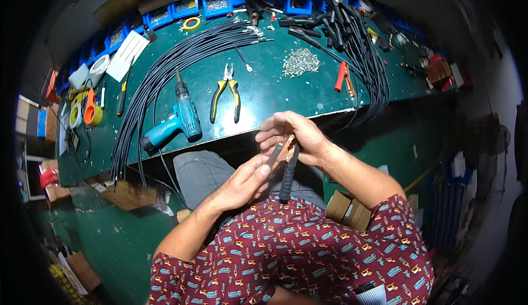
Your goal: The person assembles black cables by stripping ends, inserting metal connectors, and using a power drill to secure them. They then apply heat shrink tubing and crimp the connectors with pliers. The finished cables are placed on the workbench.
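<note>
A large alligator clamp (286, 177) with black ribbed handles and copper-coloured jaws is between my hands, over my lap in front of the table edge. My left hand (250, 177) is closed around one of its handles, with the thumb lying along it. On the other side, my right hand (300, 137) curls about the jaw end, its fingers bent; the palm side is partly hidden. The clamp's other black handle points down toward my shirt. Closest on the table are yellow-and-black combination pliers (226, 93) and a teal power drill (179, 119).
A long bundle of black cables (170, 57) curves across the table's left side; another cable bundle (363, 57) hangs over its right edge. A heap of small screws (300, 63) lies between them. Near it are a red-handled clamp (341, 76) and blue parts bins (216, 2).
</note>
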`<state>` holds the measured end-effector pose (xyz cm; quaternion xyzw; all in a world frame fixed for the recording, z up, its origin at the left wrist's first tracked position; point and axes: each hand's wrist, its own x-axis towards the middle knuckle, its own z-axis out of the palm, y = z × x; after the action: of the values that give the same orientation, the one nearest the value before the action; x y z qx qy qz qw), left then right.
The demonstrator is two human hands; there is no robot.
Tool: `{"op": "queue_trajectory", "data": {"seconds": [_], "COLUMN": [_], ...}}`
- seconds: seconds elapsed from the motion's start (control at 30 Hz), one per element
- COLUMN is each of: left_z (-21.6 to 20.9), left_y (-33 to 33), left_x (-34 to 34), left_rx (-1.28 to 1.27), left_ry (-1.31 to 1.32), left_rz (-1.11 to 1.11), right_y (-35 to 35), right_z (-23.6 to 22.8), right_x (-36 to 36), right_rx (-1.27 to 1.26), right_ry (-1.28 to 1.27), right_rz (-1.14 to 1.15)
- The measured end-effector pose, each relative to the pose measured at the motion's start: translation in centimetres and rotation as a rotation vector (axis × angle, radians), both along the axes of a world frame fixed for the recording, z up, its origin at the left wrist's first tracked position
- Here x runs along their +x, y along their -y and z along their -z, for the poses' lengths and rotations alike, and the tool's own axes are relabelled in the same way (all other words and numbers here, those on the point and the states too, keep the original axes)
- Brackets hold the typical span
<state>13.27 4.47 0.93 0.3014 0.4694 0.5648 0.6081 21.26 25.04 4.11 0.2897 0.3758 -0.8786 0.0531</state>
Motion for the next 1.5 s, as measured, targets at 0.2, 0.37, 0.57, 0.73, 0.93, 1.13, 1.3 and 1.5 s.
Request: {"op": "queue_trajectory", "data": {"seconds": [0.2, 0.37, 0.57, 0.73, 0.93, 1.13, 1.3, 1.5], "left_z": [-0.6, 0.3, 0.6, -0.6, -0.3, 0.6, -0.7, -11.1], "left_y": [0.7, 0.6, -0.8, -1.6, -0.7, 0.7, 0.1, -3.9], "left_x": [0.4, 1.0, 1.8, -0.4, -1.0, -1.1, -1.6, -6.9], "left_rx": [0.04, 0.059, 0.187, -0.089, 0.018, -0.002, 0.086, 0.177], "left_ry": [-0.53, -0.387, -0.341, -0.092, -0.603, -0.557, -0.529, -0.201], "left_rz": [0.032, 0.0, -0.082, 0.046, -0.134, -0.215, -0.264, -0.73], "right_y": [1.7, 2.7, 4.7, 3.6, 1.9, 4.3, 7.2, 12.1], "right_z": [1.8, 1.1, 0.8, 1.5, 3.0, 3.3, 3.8, 7.9], "right_x": [1.9, 2.0, 2.0, 0.8, -0.2, 0.0, 1.1, -2.0], "right_rx": [0.066, 0.104, 0.175, 0.024, 0.065, -0.188, -0.275, 0.03], "right_ry": [0.033, -0.034, -0.08, -0.109, -0.225, -0.38, -0.463, -0.695], "right_rz": [0.007, -0.004, 0.0, 0.256, 0.357, 0.285, 0.184, -0.192]}}
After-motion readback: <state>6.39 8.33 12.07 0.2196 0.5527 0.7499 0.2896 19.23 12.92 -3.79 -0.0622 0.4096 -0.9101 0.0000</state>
